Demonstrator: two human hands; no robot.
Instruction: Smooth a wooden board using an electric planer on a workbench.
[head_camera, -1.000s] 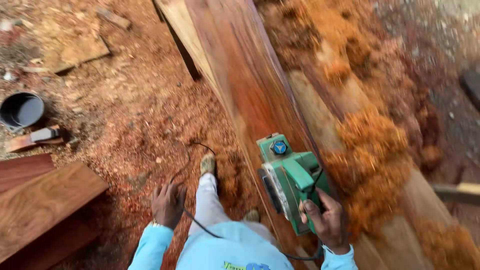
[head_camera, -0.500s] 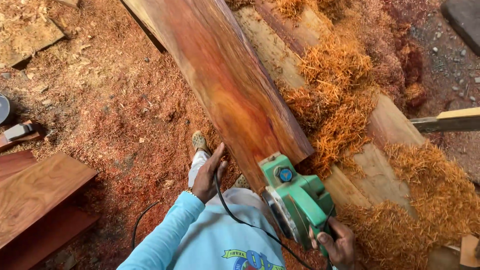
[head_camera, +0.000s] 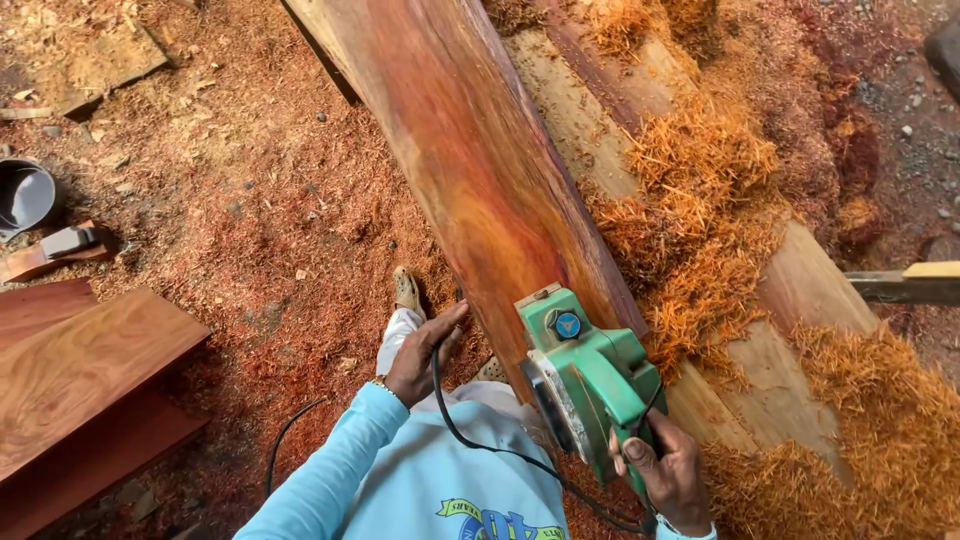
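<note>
A long reddish wooden plank (head_camera: 470, 150) runs from the top centre down toward me. A green electric planer (head_camera: 585, 375) sits on its near end. My right hand (head_camera: 665, 470) grips the planer's rear handle. My left hand (head_camera: 425, 352) rests with fingers spread against the plank's left edge, with the planer's black cord (head_camera: 470, 440) looping past it. My foot in a sandal (head_camera: 406, 290) stands on the floor just left of the plank.
Orange wood shavings (head_camera: 700, 190) pile on the pale boards (head_camera: 800, 300) right of the plank. Red sawdust covers the floor (head_camera: 250, 200). Stacked reddish boards (head_camera: 80, 370) lie at the lower left, with a dark bucket (head_camera: 25, 197) and a small block (head_camera: 60, 245) beyond.
The planer has come back toward me along the plank. My left hand has risen from beside my leg to the plank's left edge.
</note>
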